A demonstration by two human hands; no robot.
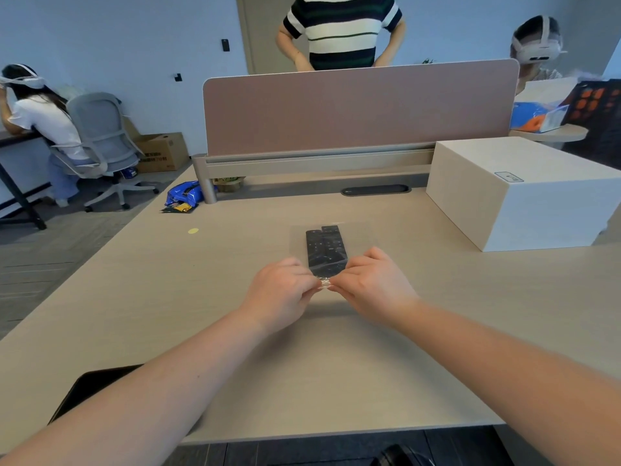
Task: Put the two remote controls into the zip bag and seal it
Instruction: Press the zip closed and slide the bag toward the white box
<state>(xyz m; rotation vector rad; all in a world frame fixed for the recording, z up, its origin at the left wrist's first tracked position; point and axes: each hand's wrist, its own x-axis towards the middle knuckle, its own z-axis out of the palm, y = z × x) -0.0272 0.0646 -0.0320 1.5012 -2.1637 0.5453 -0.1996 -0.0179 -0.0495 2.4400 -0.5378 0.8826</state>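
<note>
both hands meet at the near edge of the zip bag (331,250), fingertips almost touching each other. left hand (280,292) pinches the bag's near rim between thumb and fingers, and right hand (373,284) pinches the same rim just beside it, so each is closed on the clear plastic. a small crinkled bit of the rim shows in the gap between the two sets of fingertips. the bag lies flat on the tabletop (235,331), stretching away from the hands toward the pink divider panel (359,109).

inside the bag sit the two remote controls (325,248), both black, lying side by side and touching, long sides running away from the person. the one on the right reaches slightly farther toward the divider than the one on the left. whether the seal is pressed shut along its whole length cannot be told, since the hands cover most of it.

to the right, well apart from the bag, a white box (524,193) stands on the tabletop. a small yellow dot (193,231) marks the surface to the left of the bag. a dark flat object (89,386) lies at the near left corner, partly under the left forearm.
</note>
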